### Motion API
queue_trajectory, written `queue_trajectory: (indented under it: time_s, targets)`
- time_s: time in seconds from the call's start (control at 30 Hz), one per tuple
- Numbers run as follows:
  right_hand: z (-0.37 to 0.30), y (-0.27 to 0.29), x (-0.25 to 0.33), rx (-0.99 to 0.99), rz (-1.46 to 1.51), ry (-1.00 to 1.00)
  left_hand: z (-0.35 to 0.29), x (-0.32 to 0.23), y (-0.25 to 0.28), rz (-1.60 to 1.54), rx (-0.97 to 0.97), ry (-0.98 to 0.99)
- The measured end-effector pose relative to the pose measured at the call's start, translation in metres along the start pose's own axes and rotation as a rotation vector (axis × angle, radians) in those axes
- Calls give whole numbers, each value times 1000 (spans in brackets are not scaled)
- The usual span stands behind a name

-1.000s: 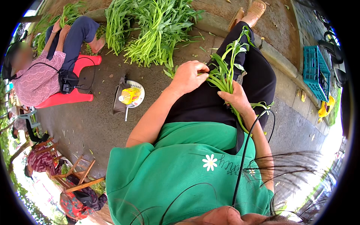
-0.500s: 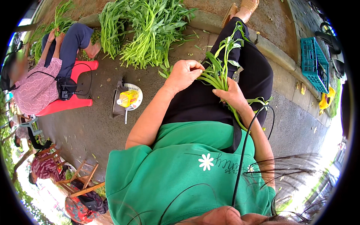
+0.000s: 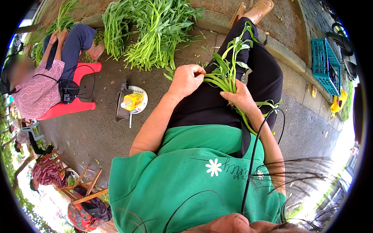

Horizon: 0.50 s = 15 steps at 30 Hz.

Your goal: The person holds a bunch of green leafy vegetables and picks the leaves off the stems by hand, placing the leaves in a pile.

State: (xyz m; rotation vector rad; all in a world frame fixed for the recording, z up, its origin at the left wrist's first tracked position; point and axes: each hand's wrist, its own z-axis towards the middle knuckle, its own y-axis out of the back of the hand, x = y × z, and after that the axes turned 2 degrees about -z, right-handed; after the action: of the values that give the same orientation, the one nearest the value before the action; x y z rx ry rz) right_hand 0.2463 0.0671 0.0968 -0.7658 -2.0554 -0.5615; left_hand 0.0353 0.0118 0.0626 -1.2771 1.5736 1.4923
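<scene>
The wearer's black trousers (image 3: 211,106) are taking the widest place, with the legs stretched forward; the lap is probably serving as a support, so that the arms do not tire. Ahead, on the pavement, a big heap of water spinach (image 3: 161,37) is lying, most stems pointing toward the wearer, which seems to make them easy to reach. To the left a co-worker (image 3: 40,93) is sitting on a red plastic stool (image 3: 83,105), holding similar greens in both hands, well apart from the wearer. On the far right a teal plastic crate (image 3: 318,77) is standing near the kerb.

A smaller bunch of water spinach (image 3: 223,81) is resting above the lap, between the two hands, its leaves pointing away and some stems trailing under the right wrist. Left of the lap, a dark dustpan (image 3: 122,110) is lying beside a round white tray (image 3: 145,105), and a yellow-labelled bottle (image 3: 134,101) is overlapping both; I cannot tell if it is standing.

The right hand (image 3: 241,96) is grasping the bunch around its stems, thumb on top, probably to keep them from spreading. The left hand (image 3: 187,81) is pinching at the stem ends with thumb and fingertips; how many stems it is gripping, I cannot tell.
</scene>
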Motion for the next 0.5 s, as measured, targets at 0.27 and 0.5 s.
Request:
queue_trajectory:
  time_s: [0.27, 0.5]
  targets:
    - [1, 1, -2, 0, -6, -10, 0, -1, -1, -55, -43, 14]
    - [1, 1, -2, 4, -15, -13, 4, 15, -7, -278, -68, -5]
